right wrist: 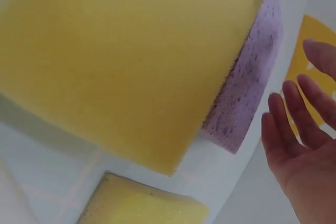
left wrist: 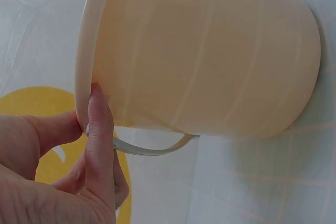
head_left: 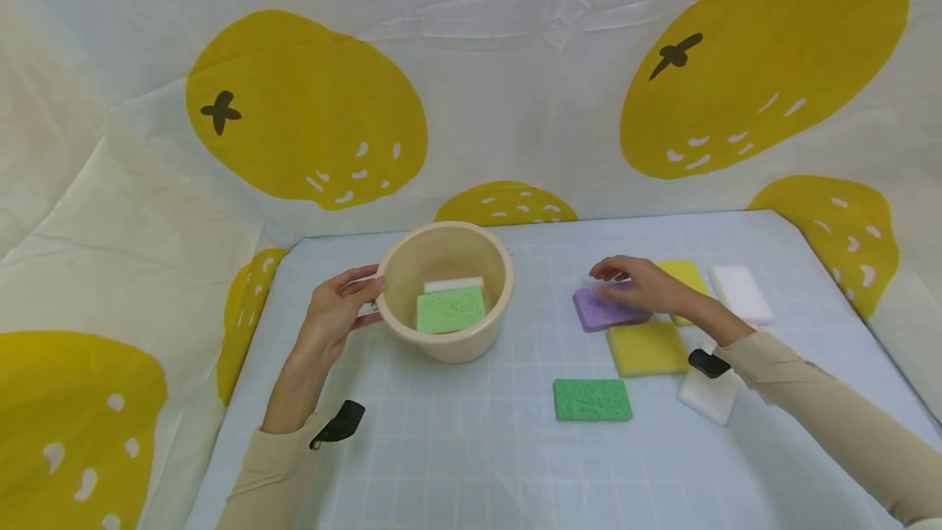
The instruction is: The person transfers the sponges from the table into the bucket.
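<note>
My left hand [head_left: 329, 313] pinches the rim of a beige bucket [head_left: 471, 348] between thumb and fingers; in the left wrist view the thin handle [left wrist: 152, 150] hangs beside the fingers. Inside the bucket lie a light green sponge [head_left: 450, 311] and a white block [head_left: 452, 285] behind it. Above a purple sponge [head_left: 599, 311] hovers my right hand [head_left: 640, 285], its fingers loosely bent and holding nothing. The right wrist view shows a gap between that hand and the purple sponge [right wrist: 247, 77]. A yellow sponge [head_left: 648, 350] lies just in front of the purple one.
Nearer me lies a green sponge [head_left: 592, 399]. Another yellow sponge [head_left: 684, 272] and a white block [head_left: 742, 294] sit toward the back right. A second white block [head_left: 710, 395] is partly under my right wrist's line of sight. A fruit-print sheet [head_left: 530, 105] hangs behind the table.
</note>
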`<action>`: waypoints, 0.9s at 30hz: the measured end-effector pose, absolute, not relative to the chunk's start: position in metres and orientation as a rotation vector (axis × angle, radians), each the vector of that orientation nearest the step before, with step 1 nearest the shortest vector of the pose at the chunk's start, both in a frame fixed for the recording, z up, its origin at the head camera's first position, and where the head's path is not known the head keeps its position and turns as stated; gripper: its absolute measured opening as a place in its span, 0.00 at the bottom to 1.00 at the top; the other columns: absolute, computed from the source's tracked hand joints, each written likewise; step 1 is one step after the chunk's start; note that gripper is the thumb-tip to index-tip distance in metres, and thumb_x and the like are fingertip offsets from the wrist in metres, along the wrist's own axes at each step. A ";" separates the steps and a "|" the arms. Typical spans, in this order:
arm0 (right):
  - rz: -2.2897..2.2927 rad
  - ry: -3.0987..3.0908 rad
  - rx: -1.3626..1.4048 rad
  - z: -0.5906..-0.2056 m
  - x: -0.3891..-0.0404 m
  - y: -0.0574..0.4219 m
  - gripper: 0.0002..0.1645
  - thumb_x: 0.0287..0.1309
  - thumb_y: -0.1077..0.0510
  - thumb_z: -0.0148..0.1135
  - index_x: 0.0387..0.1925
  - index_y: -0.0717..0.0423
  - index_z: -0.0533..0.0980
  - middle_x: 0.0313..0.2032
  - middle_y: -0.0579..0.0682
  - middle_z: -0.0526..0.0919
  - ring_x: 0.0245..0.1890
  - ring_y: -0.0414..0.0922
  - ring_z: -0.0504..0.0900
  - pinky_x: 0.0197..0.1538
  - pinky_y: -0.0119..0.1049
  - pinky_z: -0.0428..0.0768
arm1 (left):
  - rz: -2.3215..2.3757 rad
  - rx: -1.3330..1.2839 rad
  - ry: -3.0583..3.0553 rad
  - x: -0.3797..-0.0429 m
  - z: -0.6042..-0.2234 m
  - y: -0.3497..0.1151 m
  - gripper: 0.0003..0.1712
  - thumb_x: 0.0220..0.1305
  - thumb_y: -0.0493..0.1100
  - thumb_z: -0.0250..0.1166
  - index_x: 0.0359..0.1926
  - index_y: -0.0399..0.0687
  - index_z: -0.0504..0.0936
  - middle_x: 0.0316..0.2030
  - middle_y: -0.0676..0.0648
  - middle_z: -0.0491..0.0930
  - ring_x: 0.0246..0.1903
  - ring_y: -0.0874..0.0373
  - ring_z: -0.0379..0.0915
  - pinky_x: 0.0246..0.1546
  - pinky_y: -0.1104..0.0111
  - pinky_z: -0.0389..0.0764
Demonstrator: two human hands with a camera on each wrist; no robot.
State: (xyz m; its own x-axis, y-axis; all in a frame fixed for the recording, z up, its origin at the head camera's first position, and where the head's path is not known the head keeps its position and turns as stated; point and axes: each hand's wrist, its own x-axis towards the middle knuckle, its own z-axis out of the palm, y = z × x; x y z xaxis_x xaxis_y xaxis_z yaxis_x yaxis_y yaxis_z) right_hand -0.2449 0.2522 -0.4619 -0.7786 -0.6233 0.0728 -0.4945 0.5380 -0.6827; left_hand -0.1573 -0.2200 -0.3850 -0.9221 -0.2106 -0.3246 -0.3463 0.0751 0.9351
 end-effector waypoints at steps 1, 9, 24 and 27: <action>-1.053 2.595 -0.942 -0.463 -0.244 0.253 0.21 0.65 0.62 0.69 0.55 0.70 0.77 0.52 0.62 0.83 0.53 0.59 0.81 0.59 0.60 0.80 | 1.985 -0.577 2.224 -0.157 -0.385 -0.220 0.27 0.71 0.42 0.68 0.67 0.39 0.76 0.47 0.48 0.82 0.38 0.62 0.80 0.38 0.66 0.89; -0.934 2.598 -0.834 -0.466 -0.243 0.259 0.23 0.65 0.57 0.70 0.57 0.65 0.79 0.54 0.59 0.83 0.56 0.59 0.79 0.63 0.61 0.77 | 1.976 -0.576 2.226 -0.156 -0.384 -0.221 0.28 0.71 0.43 0.68 0.67 0.39 0.75 0.47 0.47 0.81 0.39 0.62 0.80 0.39 0.67 0.89; -0.815 2.503 -0.956 -0.460 -0.251 0.259 0.18 0.67 0.58 0.69 0.53 0.60 0.75 0.48 0.52 0.84 0.48 0.50 0.79 0.56 0.54 0.80 | 1.977 -0.584 2.226 -0.157 -0.385 -0.220 0.27 0.71 0.43 0.68 0.67 0.40 0.75 0.50 0.44 0.80 0.39 0.61 0.79 0.39 0.66 0.89; -0.811 2.485 -0.967 -0.456 -0.253 0.260 0.18 0.65 0.57 0.71 0.51 0.58 0.75 0.47 0.51 0.84 0.50 0.50 0.80 0.58 0.55 0.80 | 1.974 -0.583 2.229 -0.157 -0.385 -0.221 0.27 0.71 0.43 0.68 0.67 0.40 0.75 0.50 0.45 0.80 0.39 0.61 0.79 0.39 0.66 0.89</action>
State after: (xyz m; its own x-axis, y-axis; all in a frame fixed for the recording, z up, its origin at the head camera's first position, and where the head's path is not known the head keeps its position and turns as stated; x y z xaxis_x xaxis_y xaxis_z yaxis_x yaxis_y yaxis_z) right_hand -0.2528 0.2597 -0.4560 -0.7046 -0.7004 -0.1138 -0.4985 0.6028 -0.6230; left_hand -0.1568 -0.2208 -0.3849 -0.9205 -0.2118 -0.3284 -0.3515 0.0818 0.9326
